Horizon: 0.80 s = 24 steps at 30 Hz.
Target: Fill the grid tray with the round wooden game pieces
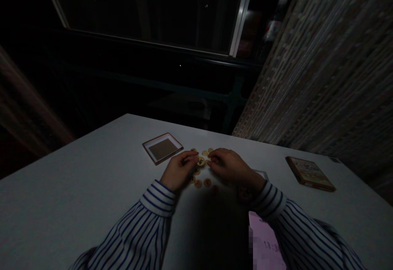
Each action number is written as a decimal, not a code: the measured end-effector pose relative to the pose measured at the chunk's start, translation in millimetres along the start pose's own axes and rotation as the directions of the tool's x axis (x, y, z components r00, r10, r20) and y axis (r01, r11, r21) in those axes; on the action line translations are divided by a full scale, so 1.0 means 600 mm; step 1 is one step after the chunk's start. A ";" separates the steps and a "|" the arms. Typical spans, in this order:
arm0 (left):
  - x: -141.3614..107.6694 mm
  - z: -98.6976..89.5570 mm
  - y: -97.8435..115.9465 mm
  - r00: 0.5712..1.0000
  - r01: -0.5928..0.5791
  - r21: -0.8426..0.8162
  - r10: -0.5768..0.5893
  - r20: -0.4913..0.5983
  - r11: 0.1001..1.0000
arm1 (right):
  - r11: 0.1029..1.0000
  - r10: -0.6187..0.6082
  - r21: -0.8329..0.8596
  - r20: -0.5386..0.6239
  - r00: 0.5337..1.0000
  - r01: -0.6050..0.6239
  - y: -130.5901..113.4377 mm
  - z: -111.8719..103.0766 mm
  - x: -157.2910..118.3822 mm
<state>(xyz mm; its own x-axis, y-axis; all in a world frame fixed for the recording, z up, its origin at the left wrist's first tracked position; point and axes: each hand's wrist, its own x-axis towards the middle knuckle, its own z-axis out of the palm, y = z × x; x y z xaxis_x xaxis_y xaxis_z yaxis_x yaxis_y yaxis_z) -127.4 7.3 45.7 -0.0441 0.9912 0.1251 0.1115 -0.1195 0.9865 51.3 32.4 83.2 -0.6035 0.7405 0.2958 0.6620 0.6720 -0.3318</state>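
Several small round wooden pieces with characters lie in a loose ring on the white table (pixel 107 172). My left hand (pixel 181 168) is at the ring's left side, thumb and fingers pinched at the edge of a pale piece with a black character (pixel 200 161). My right hand (pixel 230 165) is across from it, its fingers bent close together beside another pale piece; whether it holds anything is hidden. Two plain pale pieces (pixel 207 152) lie just beyond the hands. Nearer to me are reddish-marked pieces (pixel 198 184), in shadow.
An open shallow box (pixel 178 152) is at the back left. A closed patterned box (pixel 310 174) lies at the right. A lit phone (pixel 265 241) is under my right forearm, near a partly hidden clear tray. A bead curtain hangs at the right.
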 end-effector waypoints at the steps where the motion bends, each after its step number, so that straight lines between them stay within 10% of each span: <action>1: 0.000 0.002 0.001 1.000 -0.002 0.008 0.002 0.000 1.000 | 1.000 0.022 0.019 -0.009 1.000 -0.022 0.004 -0.004 -0.005; 24: -0.002 0.023 0.000 1.000 0.007 0.037 -0.006 -0.014 0.999 | 0.972 0.135 0.194 0.003 0.991 -0.133 0.061 -0.082 -0.079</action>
<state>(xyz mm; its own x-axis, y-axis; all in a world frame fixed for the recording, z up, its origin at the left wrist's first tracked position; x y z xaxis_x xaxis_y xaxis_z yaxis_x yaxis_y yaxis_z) -113.7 6.8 44.4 -0.0588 0.9910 0.1205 0.1476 -0.1107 0.9828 125.9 22.3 100.9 -0.5100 0.8243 0.2460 0.6375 0.5542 -0.5352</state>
